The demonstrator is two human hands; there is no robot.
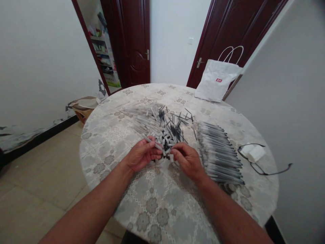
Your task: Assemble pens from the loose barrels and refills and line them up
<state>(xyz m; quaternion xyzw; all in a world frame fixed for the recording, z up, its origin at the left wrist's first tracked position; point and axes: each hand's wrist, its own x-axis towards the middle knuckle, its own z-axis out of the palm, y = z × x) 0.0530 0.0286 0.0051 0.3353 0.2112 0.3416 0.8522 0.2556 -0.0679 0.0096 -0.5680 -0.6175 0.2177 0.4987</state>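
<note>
- Thin, smooth pale tube slants in the left hand, gripped thumb to fingers, near the middle of the round table.
- Right hand is knuckles-up, thumb and index bunched by the stubby pale pieces; can't tell if they've got one.
- Skinny black rods heap just beyond, grey pen-like sticks lined up toward the right edge.
- Flowery cloth stretches from wrists to near edge.

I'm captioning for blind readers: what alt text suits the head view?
A left hand holds a pale tube near the right hand, by loose tubes and thin dark rods on a round table; a row of pen-like sticks lies to the right.
</note>
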